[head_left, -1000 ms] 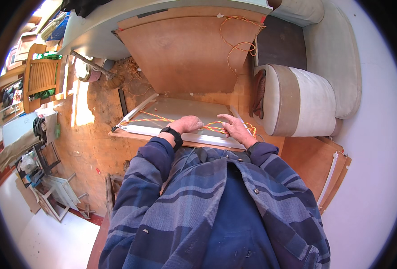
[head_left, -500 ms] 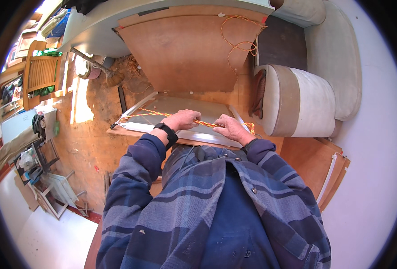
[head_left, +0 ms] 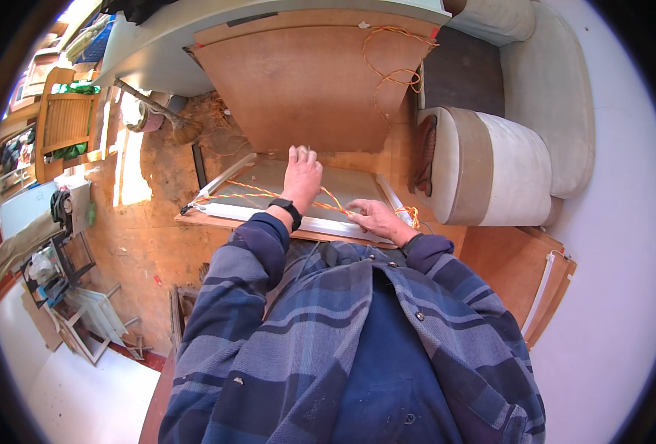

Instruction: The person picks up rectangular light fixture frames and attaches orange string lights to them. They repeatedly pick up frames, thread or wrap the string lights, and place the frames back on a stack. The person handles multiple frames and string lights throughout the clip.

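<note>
A twisted red-and-yellow electrical wire (head_left: 333,198) runs across a white-edged frame with a grey panel (head_left: 348,179) in front of me. My right hand (head_left: 378,220) pinches the wire near the panel's front edge. Beyond it, my left hand (head_left: 303,176), with a black watch at the wrist, is raised over the panel. Its fingers are loosely bent and slightly apart, with nothing visible in them. Part of the wire passes out of sight behind the left hand. More wire lies bunched in a coil (head_left: 411,214) to the right of my right hand.
A large brown board (head_left: 305,89) leans beyond the panel, with thin orange wire (head_left: 398,76) looped over it. At right are a pale upholstered sofa (head_left: 520,170) and wooden boards (head_left: 502,270). A broom (head_left: 186,130), a wooden chair (head_left: 67,122) and stacked frames (head_left: 83,329) stand at left.
My left hand has come off the wire and moved up and away over the panel. The wire between the hands has gone slack and bends upward. My right hand stays nearly in place.
</note>
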Motion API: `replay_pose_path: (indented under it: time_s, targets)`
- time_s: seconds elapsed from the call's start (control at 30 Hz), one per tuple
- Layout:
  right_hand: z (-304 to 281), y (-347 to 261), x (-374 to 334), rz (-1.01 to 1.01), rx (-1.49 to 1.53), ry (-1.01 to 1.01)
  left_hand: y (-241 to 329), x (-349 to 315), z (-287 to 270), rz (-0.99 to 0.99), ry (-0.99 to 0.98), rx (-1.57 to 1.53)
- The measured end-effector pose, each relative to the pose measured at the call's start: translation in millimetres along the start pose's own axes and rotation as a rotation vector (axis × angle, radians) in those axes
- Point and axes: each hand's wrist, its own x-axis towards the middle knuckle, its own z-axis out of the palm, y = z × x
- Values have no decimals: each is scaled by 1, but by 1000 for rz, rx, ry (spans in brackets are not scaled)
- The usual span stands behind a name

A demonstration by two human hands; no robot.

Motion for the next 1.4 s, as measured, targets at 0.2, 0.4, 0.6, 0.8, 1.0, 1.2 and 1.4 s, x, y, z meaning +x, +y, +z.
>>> replay_pose_path:
  time_s: [0.2, 0.4, 0.6, 0.8, 1.0, 1.2, 1.4]
  targets:
    - [4, -10, -7, -264, -398, 77, 9, -16, 13, -93, -294, -93]
    - [3, 7, 7, -239, -332, 46, -13, -25, 18, 14, -219, -378]
    - [2, 22, 23, -146, -89, -31, -38, -44, 31, 141, -531, -618]
    - [-1, 24, 23, -155, -130, -67, -40, -44, 39, 92, -491, -585]
    - [-3, 19, 28, -190, -282, -81, -33, -42, 48, 229, -333, -508]
    - [-13, -1, 20, 126, 17, -139, -13, -35, 33, 83, -448, -669]
    - [-20, -6, 38, 398, -19, -280, -2, -34, 12, 203, -222, -426]
